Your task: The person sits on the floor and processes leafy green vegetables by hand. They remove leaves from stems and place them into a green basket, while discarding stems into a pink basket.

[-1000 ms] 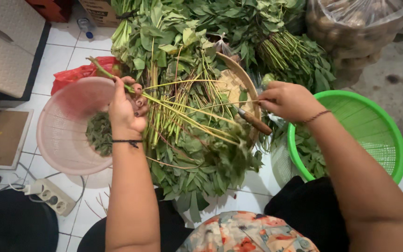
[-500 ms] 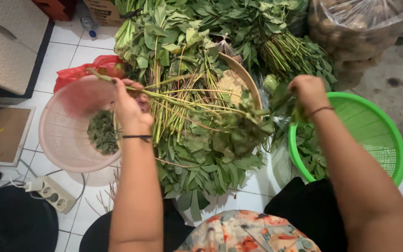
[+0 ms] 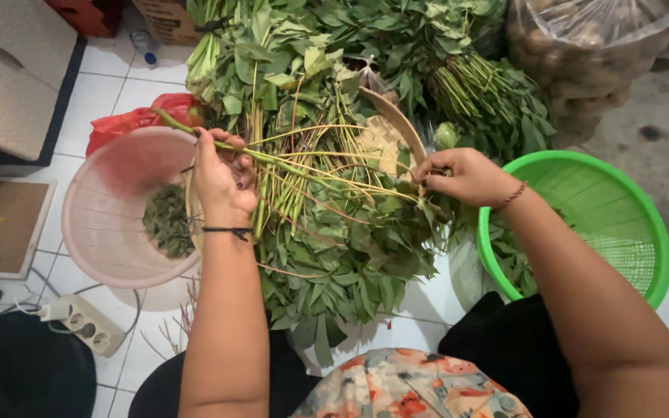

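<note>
My left hand (image 3: 222,179) grips the thick end of a leafy green stalk (image 3: 288,164) over the edge of a pink basket (image 3: 110,224) that holds plucked leaves (image 3: 166,222). My right hand (image 3: 466,175) pinches the thin side stems of the same stalk near its leafy end. Below the hands lies a heap of green leaves and stems (image 3: 342,263) on a round woven tray (image 3: 400,124). A green basket (image 3: 621,224) with a few leaves stands under my right forearm.
More bundles of leafy greens (image 3: 396,46) are piled at the back. A clear bag of brown tubers (image 3: 598,46) stands top right. A red plastic bag (image 3: 129,120), a cardboard box (image 3: 9,85) and a white power strip (image 3: 79,323) sit on the tiled floor at left.
My right hand went out over the green basket and has come back to the stalk's stems. My left hand kept hold of the stalk by the pink basket.
</note>
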Tool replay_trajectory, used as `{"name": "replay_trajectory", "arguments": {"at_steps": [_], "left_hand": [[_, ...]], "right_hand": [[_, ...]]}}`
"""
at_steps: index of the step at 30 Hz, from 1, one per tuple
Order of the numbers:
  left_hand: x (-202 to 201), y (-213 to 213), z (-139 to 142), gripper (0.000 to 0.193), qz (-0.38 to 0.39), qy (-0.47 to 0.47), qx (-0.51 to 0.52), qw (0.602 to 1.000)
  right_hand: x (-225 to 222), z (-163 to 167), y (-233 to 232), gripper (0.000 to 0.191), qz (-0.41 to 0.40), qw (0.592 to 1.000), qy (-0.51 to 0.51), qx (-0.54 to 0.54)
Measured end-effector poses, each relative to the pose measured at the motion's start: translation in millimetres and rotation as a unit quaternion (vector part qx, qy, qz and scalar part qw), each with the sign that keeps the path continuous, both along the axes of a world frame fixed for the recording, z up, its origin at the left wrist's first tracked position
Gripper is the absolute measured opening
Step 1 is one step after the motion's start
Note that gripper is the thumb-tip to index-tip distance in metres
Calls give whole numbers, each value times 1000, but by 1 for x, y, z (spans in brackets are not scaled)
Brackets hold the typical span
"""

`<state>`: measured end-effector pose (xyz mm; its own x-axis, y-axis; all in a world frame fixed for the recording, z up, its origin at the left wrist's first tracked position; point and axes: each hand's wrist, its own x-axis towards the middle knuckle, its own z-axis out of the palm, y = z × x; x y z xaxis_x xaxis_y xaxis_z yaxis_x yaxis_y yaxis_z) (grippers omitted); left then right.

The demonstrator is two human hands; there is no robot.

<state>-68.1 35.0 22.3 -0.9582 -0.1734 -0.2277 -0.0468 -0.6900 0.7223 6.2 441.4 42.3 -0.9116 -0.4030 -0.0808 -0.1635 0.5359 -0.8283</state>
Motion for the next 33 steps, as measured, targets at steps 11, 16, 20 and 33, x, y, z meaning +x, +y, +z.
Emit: {"name": "replay_trajectory", "arguments": {"at_steps": [11, 16, 20, 33], "left_hand": [[1, 5, -1, 32, -23, 2, 20, 1000], [3, 3, 6, 32, -10, 8, -48, 999], [7, 12, 6, 32, -3, -7, -67, 998], [1, -9, 6, 32, 43, -18, -22, 999]], "right_hand": [[0, -14, -10, 27, -108, 990, 68, 64], [-5, -1, 13, 18, -73, 975, 183, 105], [-8, -10, 21, 15, -189, 957, 198, 100], [-14, 14, 92, 16, -153, 944, 215, -196]]}}
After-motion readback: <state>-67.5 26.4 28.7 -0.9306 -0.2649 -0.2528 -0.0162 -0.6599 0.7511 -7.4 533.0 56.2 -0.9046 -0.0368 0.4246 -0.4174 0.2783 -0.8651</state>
